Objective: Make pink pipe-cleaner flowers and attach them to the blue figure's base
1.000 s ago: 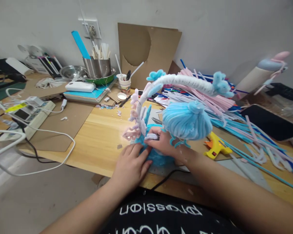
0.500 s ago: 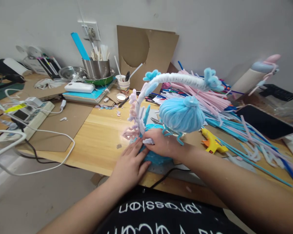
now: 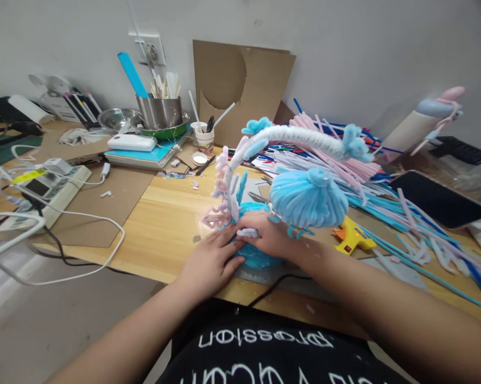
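Note:
A lamp-shaped craft made of fuzzy pipe cleaners stands before me. Its round blue base [image 3: 262,259] lies under both my hands. From the base rises a stem with pink and lavender flowers [image 3: 223,184], bending into a white arch [image 3: 304,134] with blue flowers. A pleated blue shade [image 3: 309,198] hangs over my right wrist. My left hand [image 3: 208,260] rests with fingers stretched out against the base and stem foot. My right hand [image 3: 269,233] has its fingers curled down at the base, around a small lavender pipe-cleaner piece [image 3: 247,233]; its fingertips are partly hidden.
A yellow glue gun [image 3: 353,236] lies to the right, near loose pipe cleaners [image 3: 336,160] and a phone [image 3: 440,200]. Scissors [image 3: 258,198] lie behind the base. Left are a power strip [image 3: 60,194] and white cables. Cardboard [image 3: 260,80] leans on the wall.
The arch and shade sit slightly farther right and lower in view, with the shade swung a little. Both hands stay at the base, with the lavender piece still between them.

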